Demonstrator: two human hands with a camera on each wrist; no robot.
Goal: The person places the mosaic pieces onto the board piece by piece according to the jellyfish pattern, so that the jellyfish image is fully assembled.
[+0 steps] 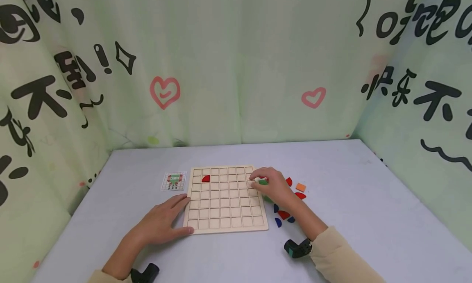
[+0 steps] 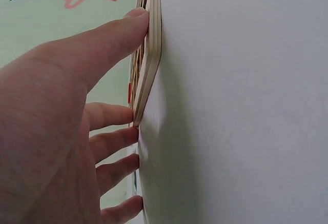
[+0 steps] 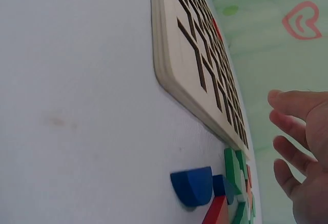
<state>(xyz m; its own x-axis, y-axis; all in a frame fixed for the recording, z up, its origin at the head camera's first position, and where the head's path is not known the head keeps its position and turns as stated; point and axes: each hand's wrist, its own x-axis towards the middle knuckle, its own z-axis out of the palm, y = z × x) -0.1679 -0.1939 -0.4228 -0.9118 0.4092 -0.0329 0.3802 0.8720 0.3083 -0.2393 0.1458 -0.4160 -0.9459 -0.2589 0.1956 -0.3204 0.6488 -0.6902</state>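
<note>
A pale wooden board (image 1: 225, 201) with a grid of square recesses lies flat on the table. One red quarter-round piece (image 1: 205, 179) sits in a cell near its upper left. My left hand (image 1: 162, 221) rests against the board's left side, fingertips on the edge and thumb at the near corner. Above the board's right edge hovers my right hand (image 1: 274, 188), thumb and fingers apart; the right wrist view shows nothing between them. Green pieces (image 1: 263, 182), partly hidden by that hand, lie beside the board, with blue pieces (image 3: 192, 185) and red pieces (image 1: 284, 214) nearer me.
Left of the board lies a small card (image 1: 174, 181) with a gridded red and green figure. An orange square (image 1: 300, 187) sits among the loose pieces on the right. The white table (image 1: 147, 160) is enclosed by pale green curtains (image 1: 239, 69) with black writing and hearts.
</note>
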